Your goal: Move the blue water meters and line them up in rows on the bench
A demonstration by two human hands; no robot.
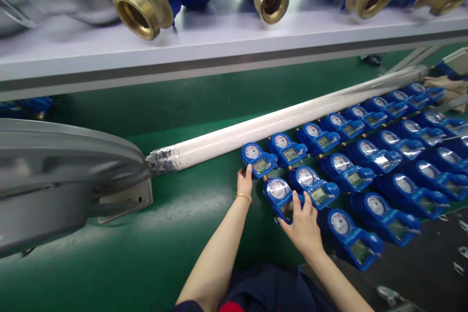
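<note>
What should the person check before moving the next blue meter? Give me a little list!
1. Left hand touches the end meter of the back row: ok.
2. Right hand rests on the front meter: ok.
3. Firm grip on that front meter: cannot tell, fingers cover it.
4. Back row lies along the white tube: ok.
5. Meter dials face up: ok.
6. Green belt bare beside the left hand: ok.
</note>
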